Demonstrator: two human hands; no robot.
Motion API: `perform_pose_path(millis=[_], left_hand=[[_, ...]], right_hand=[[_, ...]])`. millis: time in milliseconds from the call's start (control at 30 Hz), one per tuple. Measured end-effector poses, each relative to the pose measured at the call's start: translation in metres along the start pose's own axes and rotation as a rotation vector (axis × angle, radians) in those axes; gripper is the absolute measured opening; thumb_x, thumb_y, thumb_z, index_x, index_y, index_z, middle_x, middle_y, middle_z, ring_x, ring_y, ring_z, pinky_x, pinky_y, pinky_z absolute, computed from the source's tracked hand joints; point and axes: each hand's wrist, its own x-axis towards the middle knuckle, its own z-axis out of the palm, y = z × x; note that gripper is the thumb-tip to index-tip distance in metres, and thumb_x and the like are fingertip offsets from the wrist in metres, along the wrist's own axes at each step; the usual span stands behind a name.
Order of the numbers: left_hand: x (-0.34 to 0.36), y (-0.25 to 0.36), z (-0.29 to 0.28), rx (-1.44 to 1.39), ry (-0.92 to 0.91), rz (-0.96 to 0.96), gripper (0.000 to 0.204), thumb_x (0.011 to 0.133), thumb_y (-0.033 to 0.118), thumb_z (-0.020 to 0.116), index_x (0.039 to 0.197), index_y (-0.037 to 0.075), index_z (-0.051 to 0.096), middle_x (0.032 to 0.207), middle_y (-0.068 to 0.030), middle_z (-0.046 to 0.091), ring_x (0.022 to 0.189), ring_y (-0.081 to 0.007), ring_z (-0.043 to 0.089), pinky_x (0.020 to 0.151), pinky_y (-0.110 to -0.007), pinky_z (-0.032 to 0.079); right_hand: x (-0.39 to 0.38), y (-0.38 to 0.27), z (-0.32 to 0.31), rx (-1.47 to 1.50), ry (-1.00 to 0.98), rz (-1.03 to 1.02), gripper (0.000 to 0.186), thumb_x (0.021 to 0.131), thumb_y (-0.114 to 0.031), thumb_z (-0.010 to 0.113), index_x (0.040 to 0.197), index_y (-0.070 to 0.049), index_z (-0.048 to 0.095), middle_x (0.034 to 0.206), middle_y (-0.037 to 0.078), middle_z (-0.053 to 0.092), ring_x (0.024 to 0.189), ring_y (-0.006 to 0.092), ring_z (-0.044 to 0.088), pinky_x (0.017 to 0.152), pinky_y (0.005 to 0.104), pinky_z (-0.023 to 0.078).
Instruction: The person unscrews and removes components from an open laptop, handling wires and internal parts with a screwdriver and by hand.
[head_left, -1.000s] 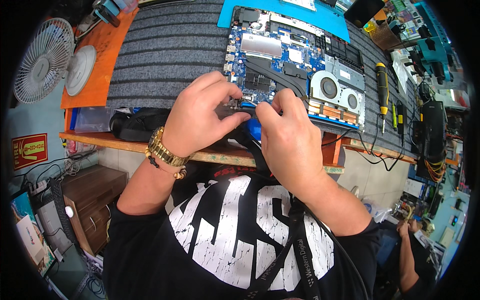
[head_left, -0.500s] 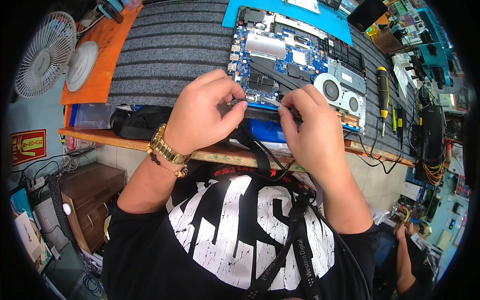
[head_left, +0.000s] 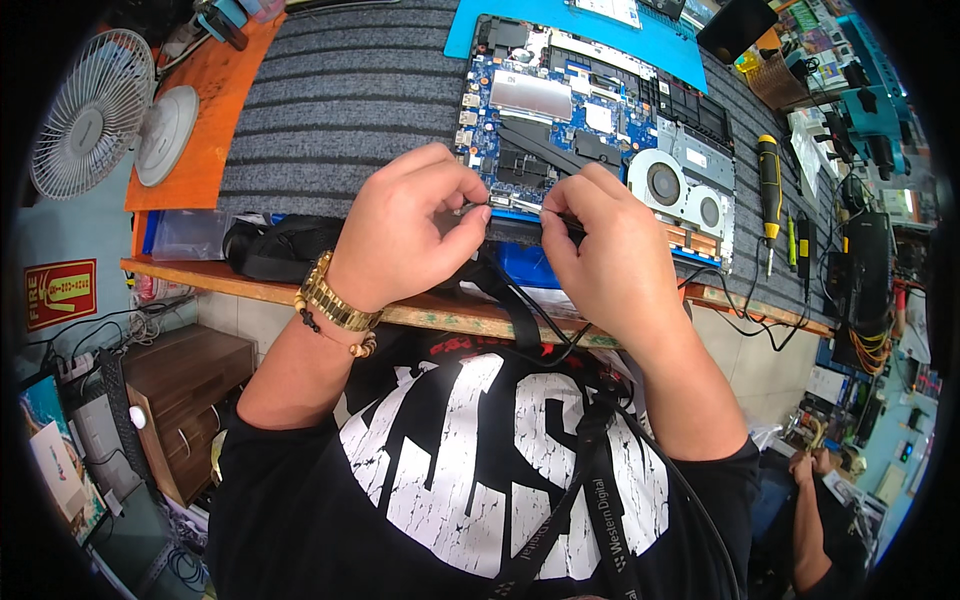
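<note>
An opened laptop (head_left: 540, 95) lies on the striped mat, with its blue circuit board, dark heat pipe and white fan housing (head_left: 668, 185) exposed. My left hand (head_left: 420, 225) pinches at the board's near edge by a small connector, its thumb and index finger close together; what is between them is too small to name. My right hand (head_left: 605, 255) is at the same edge a little to the right, fingers curled on what looks like a thin pale strip (head_left: 525, 205), partly hidden by the fingertips.
A white fan (head_left: 85, 130) stands left. A yellow-and-black screwdriver (head_left: 768, 185) and slim green tool (head_left: 790, 240) lie right. A blue mat (head_left: 470, 25) is behind the laptop. A black bag (head_left: 265, 240) sits below the table's wooden edge (head_left: 220, 278). Another person's arm (head_left: 808, 520) shows at lower right.
My right hand moved rightward from the middle, then slightly back left, and the pale strip came into view. My left hand stays at the board's edge, its thumb slightly higher.
</note>
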Motion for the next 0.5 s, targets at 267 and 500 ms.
perform_pose_path(millis=[267, 500], left_hand=[[0.0009, 0.0005, 0.0001, 0.016, -0.010, 0.002, 0.014, 0.090, 0.003, 0.087, 0.100, 0.000, 0.079, 0.092, -0.0053, 0.068, 0.078, -0.0130, 0.065, 0.068, -0.028, 0.052], [0.0018, -0.0002, -0.0005, 0.030, -0.021, 0.000, 0.014, 0.090, 0.004, 0.088, 0.100, 0.000, 0.079, 0.092, -0.0055, 0.068, 0.078, -0.0135, 0.066, 0.067, -0.028, 0.052]], right_hand=[[-0.0001, 0.0013, 0.0033, -0.009, -0.013, 0.000, 0.006, 0.098, -0.006, 0.075, 0.102, -0.002, 0.072, 0.104, 0.015, 0.070, 0.098, 0.0431, 0.075, 0.079, 0.0551, 0.062], [0.0040, 0.0012, 0.0044, -0.001, -0.006, -0.030, 0.005, 0.098, -0.005, 0.074, 0.100, -0.001, 0.072, 0.103, 0.016, 0.070, 0.098, 0.0438, 0.075, 0.079, 0.0556, 0.062]])
